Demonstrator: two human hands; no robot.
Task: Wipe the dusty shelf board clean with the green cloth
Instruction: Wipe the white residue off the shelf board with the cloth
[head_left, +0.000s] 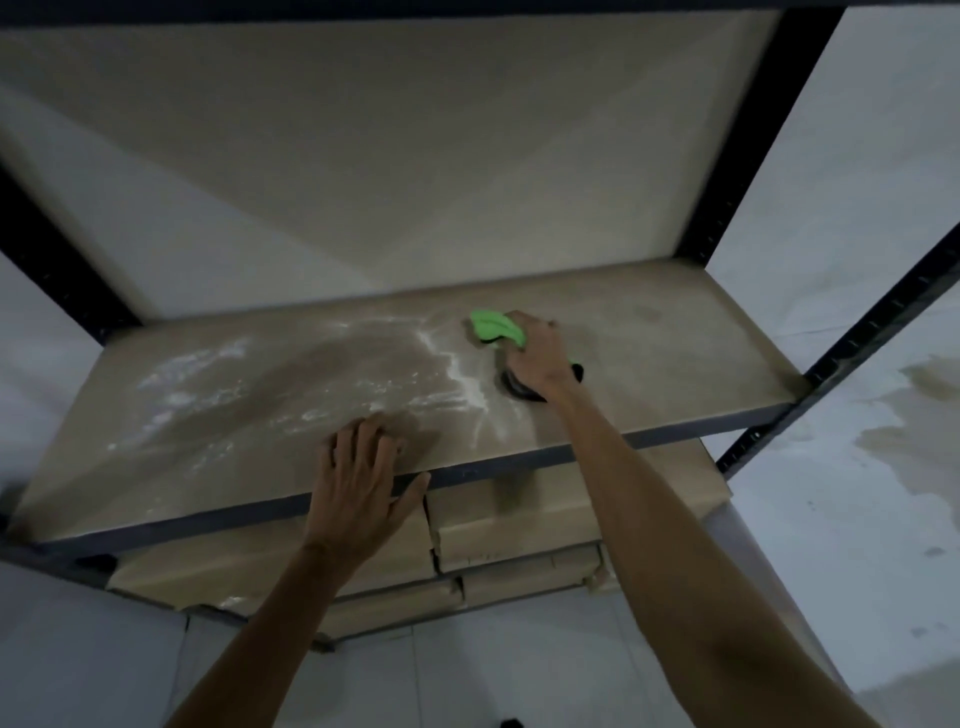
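Head view: right hand (535, 358) is reaching over the shelf board (675, 353) and pressing down on the green cloth (493, 327), with the fingers curling over it, so that grip is grasping the cloth. Cloth is lying bunched on the board, right of centre and roughly midway between the front and back edges, with most of the green showing past the fingertips on the far-left side. White dust (457, 369) is streaking the board just left of the cloth and spreading in fainter smears across the left half; the board right of the cloth is looking plain brown. A dark rounded shape (514, 389) is showing under the right wrist, and I can't tell what it is. Left hand (358, 493) is resting flat on the board's near edge, fingers spread, thumb hanging over the dark front rail (208, 522); that grip is released and holding nothing. Dark metal uprights (748, 135) are framing the board at the corners. Brown cardboard boxes (519, 519) are sitting stacked on the level below. Pale floor (831, 519) with darker stains is showing to the right of the rack.
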